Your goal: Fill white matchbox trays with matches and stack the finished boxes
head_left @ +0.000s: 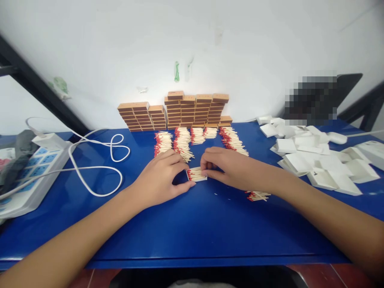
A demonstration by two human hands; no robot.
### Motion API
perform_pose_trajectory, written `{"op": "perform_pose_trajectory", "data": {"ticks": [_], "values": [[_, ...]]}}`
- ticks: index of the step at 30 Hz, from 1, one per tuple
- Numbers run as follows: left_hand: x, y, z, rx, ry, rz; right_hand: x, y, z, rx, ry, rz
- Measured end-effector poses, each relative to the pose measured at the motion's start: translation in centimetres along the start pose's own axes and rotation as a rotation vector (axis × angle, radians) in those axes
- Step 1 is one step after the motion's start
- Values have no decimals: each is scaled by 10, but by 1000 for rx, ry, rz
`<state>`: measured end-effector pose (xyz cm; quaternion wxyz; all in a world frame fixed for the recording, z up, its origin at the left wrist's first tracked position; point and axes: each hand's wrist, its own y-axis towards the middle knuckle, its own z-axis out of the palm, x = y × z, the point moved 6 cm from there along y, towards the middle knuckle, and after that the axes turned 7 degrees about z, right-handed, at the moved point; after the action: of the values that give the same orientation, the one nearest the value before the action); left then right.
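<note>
Bare forearms (99,222) reach over a blue desk (186,236) in the head view; the left hand (162,176) has its grip pinching the left end of a white tray (201,179) of matches (195,173) on the desk; the right hand (229,168) curls at its right end, whether pinching cannot be told; match piles (183,144) and stacked matchboxes (187,112) stand beyond.

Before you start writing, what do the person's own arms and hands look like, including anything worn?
The left hand and right hand are ungloved, with no visible rings. Both forearms are bare as far as the picture shows: no sleeves, watch or bracelet.
</note>
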<state>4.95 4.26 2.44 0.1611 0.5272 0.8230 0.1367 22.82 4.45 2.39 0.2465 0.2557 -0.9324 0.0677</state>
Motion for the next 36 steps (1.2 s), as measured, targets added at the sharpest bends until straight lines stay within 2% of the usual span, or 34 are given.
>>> {"op": "perform_pose_trajectory", "data": {"ticks": [6,12,21,26,36], "values": [[0,0,0,3,5,-1,-1,2,3,18,-4,33],[2,1,0,5,-16,-8,-1,4,10,-9,35,-9],[0,0,0,-10,1,15,-8,2,-4,57,56,92],[-1,0,-1,-13,12,21,-13,3,-2,92,21,95],[0,-1,0,-13,-10,24,-11,9,-3,9,119,71]]}}
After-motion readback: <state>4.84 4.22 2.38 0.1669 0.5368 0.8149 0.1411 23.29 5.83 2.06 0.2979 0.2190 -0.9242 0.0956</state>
